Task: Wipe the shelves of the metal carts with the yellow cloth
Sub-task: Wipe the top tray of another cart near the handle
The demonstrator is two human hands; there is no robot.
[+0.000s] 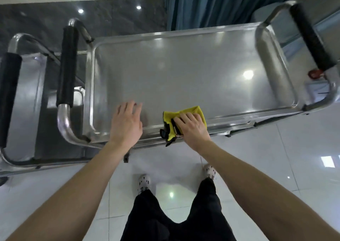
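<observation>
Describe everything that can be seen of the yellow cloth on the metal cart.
The soft yellow fabric cloth with black trim is folded and crumpled into a pad. It lies on the near edge of the shiny steel top shelf of the cart; one black-and-yellow corner hangs over the rim. The right hand presses on it with straight fingers, covering its near part. The left hand does not touch it.

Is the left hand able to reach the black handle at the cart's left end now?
Probably yes: the left hand holds nothing, and only bare shelf lies between it and the black handle.
</observation>
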